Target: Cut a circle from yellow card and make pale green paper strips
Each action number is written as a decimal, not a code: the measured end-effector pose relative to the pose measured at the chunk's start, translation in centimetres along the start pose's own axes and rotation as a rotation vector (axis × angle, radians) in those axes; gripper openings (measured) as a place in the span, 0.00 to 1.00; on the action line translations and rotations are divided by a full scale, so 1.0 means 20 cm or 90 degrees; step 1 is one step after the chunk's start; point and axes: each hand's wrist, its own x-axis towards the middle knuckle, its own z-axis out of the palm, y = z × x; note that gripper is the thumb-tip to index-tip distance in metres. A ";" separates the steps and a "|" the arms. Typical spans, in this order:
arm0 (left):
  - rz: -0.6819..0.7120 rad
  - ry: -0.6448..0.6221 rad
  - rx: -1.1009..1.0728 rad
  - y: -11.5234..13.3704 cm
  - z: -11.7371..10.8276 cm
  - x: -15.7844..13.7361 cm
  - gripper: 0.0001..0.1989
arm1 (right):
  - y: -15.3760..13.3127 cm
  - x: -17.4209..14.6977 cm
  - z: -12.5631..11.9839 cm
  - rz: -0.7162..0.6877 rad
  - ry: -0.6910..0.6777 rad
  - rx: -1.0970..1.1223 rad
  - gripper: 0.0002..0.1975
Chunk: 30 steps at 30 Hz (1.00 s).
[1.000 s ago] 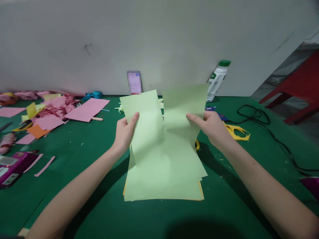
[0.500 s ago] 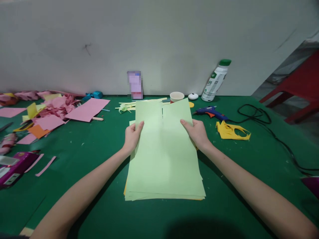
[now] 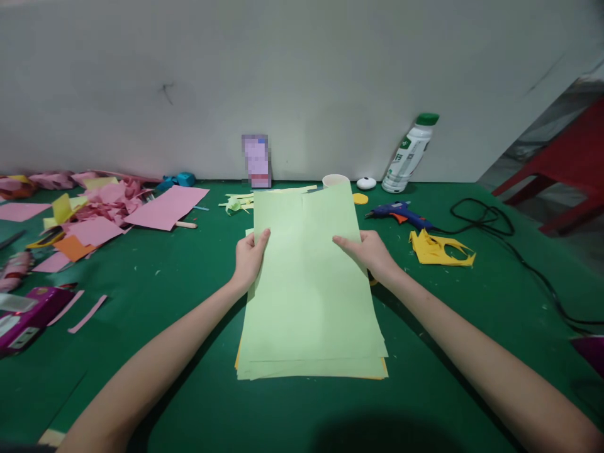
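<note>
A light green paper sheet (image 3: pixel 306 283) lies over a stack of similar sheets (image 3: pixel 264 370), with a strip of orange-yellow paper peeking out at the stack's edges. From the top edge, a short slit runs down the middle of the sheet, its two sides almost meeting. My left hand (image 3: pixel 251 255) pinches the left edge, thumb on top and fingers underneath. On the opposite edge, my right hand (image 3: pixel 370 255) grips the sheet the same way, its thumb reaching inward. The fingers beneath the paper are hidden.
Behind the sheet are a paper cup (image 3: pixel 334 181), a white case (image 3: pixel 366 183) and a leaning bottle (image 3: pixel 409 154). A blue glue gun (image 3: pixel 401 214) and cut yellow paper (image 3: pixel 436 249) lie right. Pink paper scraps (image 3: pixel 113 201) and a purple device (image 3: pixel 35 318) lie left. A phone (image 3: pixel 257 162) stands behind.
My right hand has shifted slightly left with its side of the sheet, and the slit's gap has narrowed. The sheet's lower edge has slid a little away from me.
</note>
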 end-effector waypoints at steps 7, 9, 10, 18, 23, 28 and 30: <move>0.006 0.007 0.024 -0.03 0.00 0.02 0.21 | 0.05 0.01 0.01 -0.003 0.012 -0.021 0.13; 0.007 0.023 0.028 -0.03 0.01 0.02 0.22 | 0.06 0.01 0.01 -0.013 0.024 -0.024 0.13; 0.008 0.027 0.030 -0.03 0.01 0.01 0.23 | 0.06 0.01 0.02 -0.017 0.029 -0.026 0.13; 0.004 0.028 0.037 -0.03 0.01 0.01 0.23 | 0.06 0.02 0.02 -0.045 0.054 -0.057 0.13; -0.013 0.022 0.038 -0.04 0.01 0.02 0.23 | 0.06 0.01 0.02 -0.046 0.055 -0.068 0.14; -0.031 0.006 0.031 -0.06 0.01 0.03 0.22 | 0.06 0.01 0.02 -0.037 0.056 -0.073 0.14; -0.039 0.002 0.030 -0.07 0.00 0.04 0.22 | 0.06 0.01 0.02 -0.035 0.055 -0.072 0.14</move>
